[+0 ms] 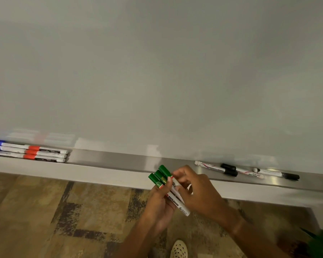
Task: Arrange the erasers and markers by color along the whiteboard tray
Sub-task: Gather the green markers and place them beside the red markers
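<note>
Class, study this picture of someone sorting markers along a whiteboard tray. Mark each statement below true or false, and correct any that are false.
1. Both hands hold a bundle of green-capped markers. True: the left hand and right hand both grip it.
2. The red-capped markers lie at the right end of the tray. False: they lie at the left end, beside the blue-capped markers.
3. The black-capped markers lie on the tray to the right of the hands. True.
4. The green-capped markers rest on the tray. False: they are held in front of it.
</note>
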A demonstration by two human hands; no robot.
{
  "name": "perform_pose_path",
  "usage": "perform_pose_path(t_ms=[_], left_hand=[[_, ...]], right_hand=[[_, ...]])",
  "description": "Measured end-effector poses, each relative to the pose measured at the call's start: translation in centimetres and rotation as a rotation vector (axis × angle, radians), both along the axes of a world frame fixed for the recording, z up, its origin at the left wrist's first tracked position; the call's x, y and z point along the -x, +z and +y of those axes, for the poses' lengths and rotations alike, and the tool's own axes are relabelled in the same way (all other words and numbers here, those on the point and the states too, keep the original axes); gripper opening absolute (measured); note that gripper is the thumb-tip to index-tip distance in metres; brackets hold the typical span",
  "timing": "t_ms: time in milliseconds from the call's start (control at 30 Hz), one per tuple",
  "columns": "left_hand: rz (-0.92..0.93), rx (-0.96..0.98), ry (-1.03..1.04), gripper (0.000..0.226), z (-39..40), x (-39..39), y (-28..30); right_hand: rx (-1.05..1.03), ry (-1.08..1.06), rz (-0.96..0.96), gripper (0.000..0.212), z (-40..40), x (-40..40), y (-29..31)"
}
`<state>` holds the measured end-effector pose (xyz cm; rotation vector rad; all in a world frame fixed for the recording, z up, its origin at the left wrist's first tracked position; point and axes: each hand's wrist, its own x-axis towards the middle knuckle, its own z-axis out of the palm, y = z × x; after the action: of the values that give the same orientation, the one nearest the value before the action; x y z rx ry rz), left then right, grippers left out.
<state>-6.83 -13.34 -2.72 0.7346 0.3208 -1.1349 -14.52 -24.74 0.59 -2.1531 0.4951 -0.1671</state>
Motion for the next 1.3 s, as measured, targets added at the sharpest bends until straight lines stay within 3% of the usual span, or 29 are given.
perform_pose_path(t_ms=[133,233,367,667,1000,1100,1167,1300], left_hand=[[0.045,0.02,0.047,0.032,0.8,-0.6,0.2],[0.049,0.03,0.087,0.036,1.5,-1.1,0.3],[-0.014,0.018,0.119,0.034,2.7,-1.8,0.7],[-0.062,0.047,0.29,0.026,8.2,-5.2,1.1],[-0.166,0.046,0.382,0.031,13.7,-14.0,0.3],[-0.313,-0.072,0.405,0.026,15.0,-15.9,-0.1],[-0.484,-0.335,0.378,0.028,16.0,-16.3,-0.6],[-1.149,-0.887,0.076,0.089,18.1,-16.0,-2.8]], right_hand=[[-0.073,0.014,0.032,0.033,0.5,-0.9,-0.2],[-0.167,0.025,0.064,0.019,0.8,-1.8,-0.2],[-0.206,0.103,0.16,0.01,1.5,-3.6,-0.4],[-0.489,0.377,0.332,0.012,5.7,-10.2,0.8],[-0.508,0.345,0.329,0.008,11.9,-19.9,0.7],[-0.411,0.303,0.306,0.005,12.5,-22.7,0.5],[-0.214,0.247,0.278,0.012,12.4,-24.6,0.0],[0.127,0.228,0.266,0.018,12.3,-26.7,-0.9]])
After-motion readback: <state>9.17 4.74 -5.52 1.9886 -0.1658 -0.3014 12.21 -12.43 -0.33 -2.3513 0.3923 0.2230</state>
